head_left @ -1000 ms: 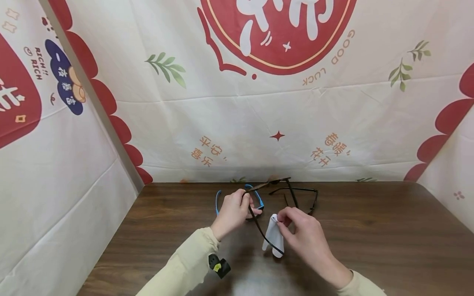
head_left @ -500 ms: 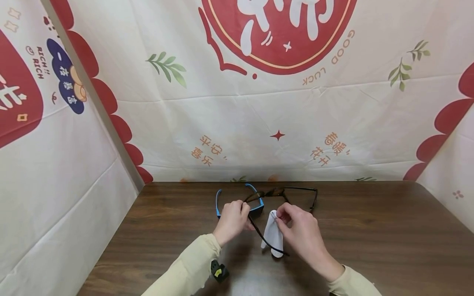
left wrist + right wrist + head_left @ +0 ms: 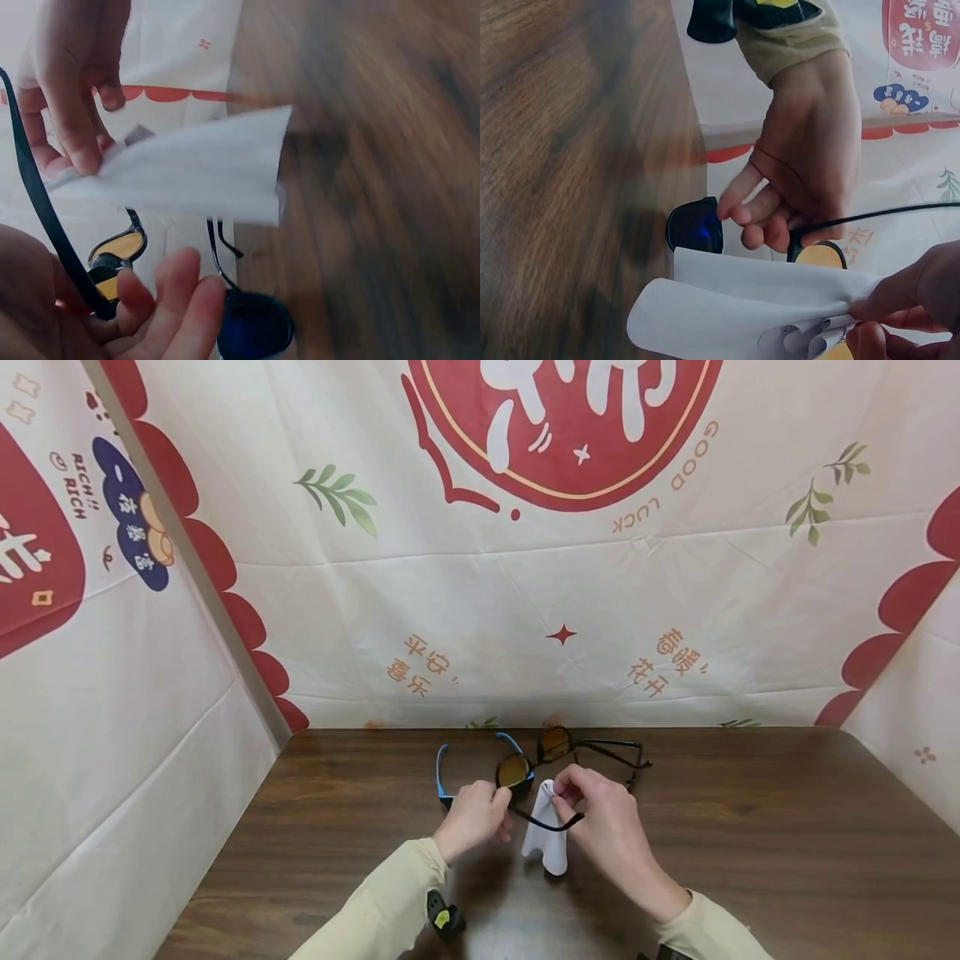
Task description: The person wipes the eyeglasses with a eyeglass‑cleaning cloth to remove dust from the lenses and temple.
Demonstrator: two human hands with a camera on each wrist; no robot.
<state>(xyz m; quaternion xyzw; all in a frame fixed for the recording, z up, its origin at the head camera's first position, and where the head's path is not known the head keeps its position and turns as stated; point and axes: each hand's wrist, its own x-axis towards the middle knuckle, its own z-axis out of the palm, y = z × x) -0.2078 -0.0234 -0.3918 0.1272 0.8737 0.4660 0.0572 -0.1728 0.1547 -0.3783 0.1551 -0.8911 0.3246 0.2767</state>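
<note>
My left hand (image 3: 474, 814) pinches a pair of black-framed sunglasses (image 3: 513, 770) at one end, by the hinge. Their amber lenses face up and toward me, both temples are unfolded, and one temple (image 3: 37, 180) sweeps across toward my right hand. A folded white cloth (image 3: 546, 839) dangles from the thumb and fingers of my right hand (image 3: 607, 818), its top bunched in the pinch. In the right wrist view the cloth (image 3: 742, 296) overlaps part of an amber lens (image 3: 821, 259). The left hand's other fingers (image 3: 180, 281) are loosely bent.
Blue-and-black sunglasses (image 3: 441, 770) with dark lenses lie on the brown wooden table (image 3: 750, 843), just beyond my left hand. Another black pair of glasses (image 3: 609, 742) lies at the back, partly behind the held pair. A printed cloth backdrop (image 3: 480, 610) rises at the table's rear edge.
The held sunglasses have turned so their amber lenses now show to the head camera. My left hand has come slightly down toward me, and the white cloth has shifted a little left.
</note>
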